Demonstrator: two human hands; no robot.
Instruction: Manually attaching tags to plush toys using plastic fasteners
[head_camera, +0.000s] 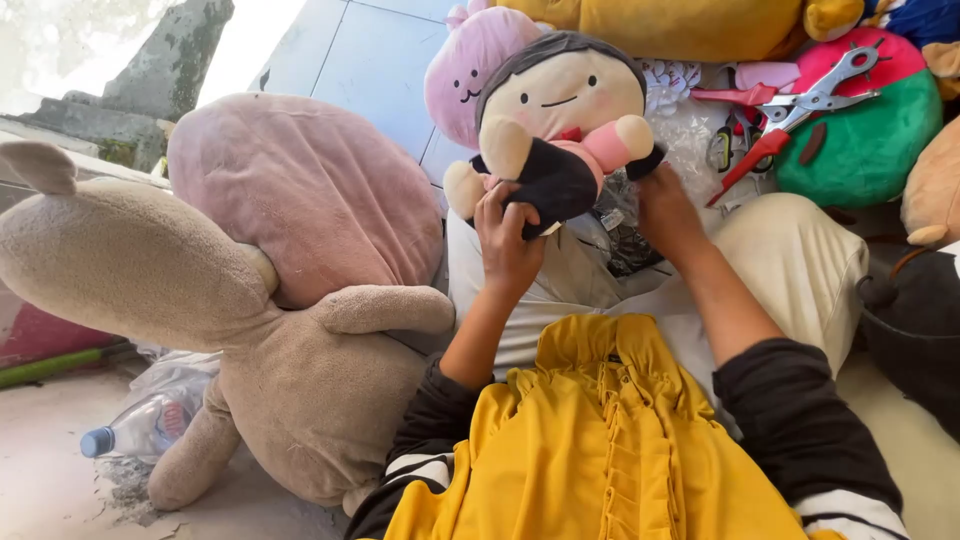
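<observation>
While both hands grip it from below, left hand (508, 240) and right hand (665, 212) fingers closed on its base, the doll (560, 120) stands upright above them

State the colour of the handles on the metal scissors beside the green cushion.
Red, seen in the head view: metal scissors, green cushion.

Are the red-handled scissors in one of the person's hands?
No: the scissors lie on the green and red plush, while the left hand and right hand hold the small doll.

The small dark-haired plush doll (560, 120) is soft matt fleece (slightly fuzzy); the red-handled metal scissors (800, 105) gleam.
</observation>
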